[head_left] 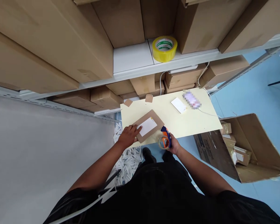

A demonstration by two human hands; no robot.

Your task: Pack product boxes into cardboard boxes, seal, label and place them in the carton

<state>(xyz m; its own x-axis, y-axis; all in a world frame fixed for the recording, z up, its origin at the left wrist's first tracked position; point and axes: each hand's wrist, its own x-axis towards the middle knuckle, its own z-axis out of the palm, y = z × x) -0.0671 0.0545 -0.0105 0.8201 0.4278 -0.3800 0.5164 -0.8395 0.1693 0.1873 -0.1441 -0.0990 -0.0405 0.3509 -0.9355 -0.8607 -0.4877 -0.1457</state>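
A flat brown cardboard box (143, 138) with a white label (148, 126) lies at an angle on the pale table. My left hand (128, 135) grips its left end, one finger stretched onto the label and the thumb by the near side. Just right of the box, my right hand (174, 145) is closed around a blue and orange tape dispenser (170, 140) loaded with a roll of clear tape (160, 143). The dispenser's blue head is close to the box's right corner; whether they touch I cannot tell.
On the table (200, 126) are a white card or small box (178, 105), a blurred phone (191, 99) with a cable, and brown cardboard pieces (149, 98). Yellow tape (164, 49) sits on the boxed-up shelf above. An open carton (259, 140) holds parcels at right; shredded paper (128, 165) lies below.
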